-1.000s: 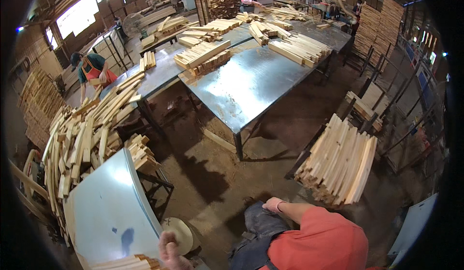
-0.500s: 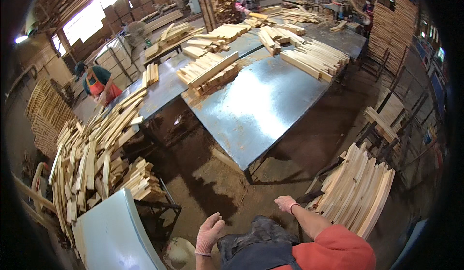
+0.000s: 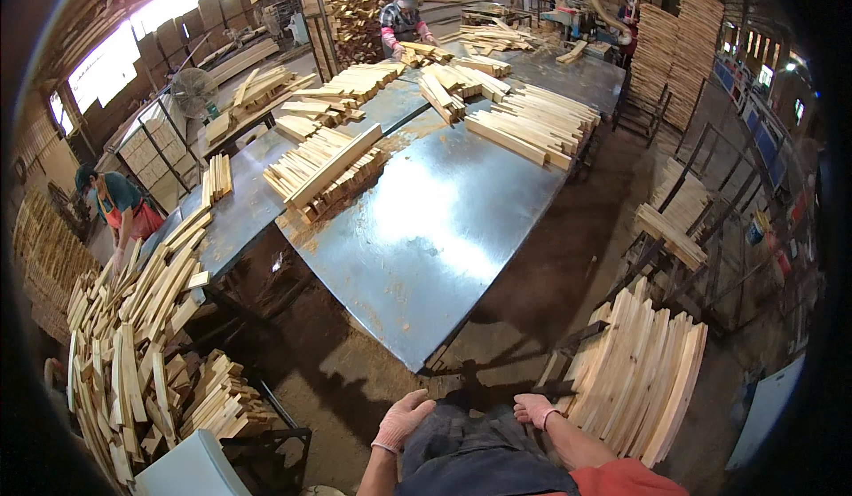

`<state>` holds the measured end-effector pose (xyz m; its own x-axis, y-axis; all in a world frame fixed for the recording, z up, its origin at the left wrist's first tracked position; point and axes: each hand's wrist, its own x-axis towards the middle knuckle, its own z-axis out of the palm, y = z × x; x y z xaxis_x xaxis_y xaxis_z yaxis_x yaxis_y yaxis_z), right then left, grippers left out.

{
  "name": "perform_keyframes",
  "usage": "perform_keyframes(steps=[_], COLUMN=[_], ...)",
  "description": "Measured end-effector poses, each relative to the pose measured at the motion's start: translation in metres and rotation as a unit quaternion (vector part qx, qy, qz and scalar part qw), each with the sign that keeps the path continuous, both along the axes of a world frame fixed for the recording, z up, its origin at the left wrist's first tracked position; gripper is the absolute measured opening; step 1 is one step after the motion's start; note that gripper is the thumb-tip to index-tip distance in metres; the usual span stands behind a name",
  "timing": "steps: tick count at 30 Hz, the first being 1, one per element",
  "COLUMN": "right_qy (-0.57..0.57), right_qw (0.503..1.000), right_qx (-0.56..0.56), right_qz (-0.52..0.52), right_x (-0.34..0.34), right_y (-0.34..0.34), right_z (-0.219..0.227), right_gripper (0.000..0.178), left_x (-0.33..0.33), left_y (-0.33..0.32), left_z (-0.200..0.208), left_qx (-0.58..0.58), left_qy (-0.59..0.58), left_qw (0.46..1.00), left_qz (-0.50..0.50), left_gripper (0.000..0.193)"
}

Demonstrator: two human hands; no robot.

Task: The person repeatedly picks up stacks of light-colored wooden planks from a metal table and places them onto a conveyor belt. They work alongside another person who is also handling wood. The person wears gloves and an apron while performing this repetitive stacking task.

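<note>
Both my hands wear pale pink knit gloves and hold nothing that I can see. My left hand (image 3: 405,420) hovers in front of my dark apron (image 3: 475,460), its fingers loosely bent and apart from the thumb. To its right, my right hand (image 3: 534,410) has its fingers curled in. Nearest to that hand is a stack of long pale boards (image 3: 635,367), lying on a dark metal rack at my right. Ahead of both hands stands a shiny metal-topped table (image 3: 373,292), its near corner pointing toward me.
Wood strips lie in a neat row (image 3: 532,128) and a stack (image 3: 324,172) on the table. A heap of loose strips (image 3: 133,363) fills the left, beside a pale panel (image 3: 191,469). One worker (image 3: 124,208) stands far left, another (image 3: 404,26) behind the table.
My view has shifted, so the table appears lower and further left. My hands are closer together before the apron, and the right hand's fingers look more curled. The worker behind the table has bent over strips.
</note>
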<state>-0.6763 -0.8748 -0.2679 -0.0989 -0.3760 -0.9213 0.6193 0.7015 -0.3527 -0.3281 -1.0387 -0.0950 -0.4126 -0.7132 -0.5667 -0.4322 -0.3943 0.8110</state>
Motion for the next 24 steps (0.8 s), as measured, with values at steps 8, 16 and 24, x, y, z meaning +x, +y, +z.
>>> perform_keyframes(steps=[8, 16, 24], right_qy=[0.279, 0.548, 0.449], right_qw=[0.846, 0.475, 0.701], right_qx=[-0.249, -0.174, -0.052], right_qz=[0.379, 0.666, 0.551], right_x=[-0.124, -0.250, -0.412], right_y=[-0.112, -0.247, -0.348], right_z=[0.003, -0.010, -0.007], right_gripper=[0.017, 0.009, 0.019], left_x=[-0.084, -0.165, -0.240], left_y=[-0.146, -0.270, -0.365], left_z=[-0.034, -0.058, -0.052], left_qx=[0.043, -0.056, -0.007], left_qy=[0.010, 0.005, 0.067], left_qw=[0.999, 0.998, 0.987], left_qz=[0.017, -0.001, 0.143], left_gripper=[0.071, 0.063, 0.058])
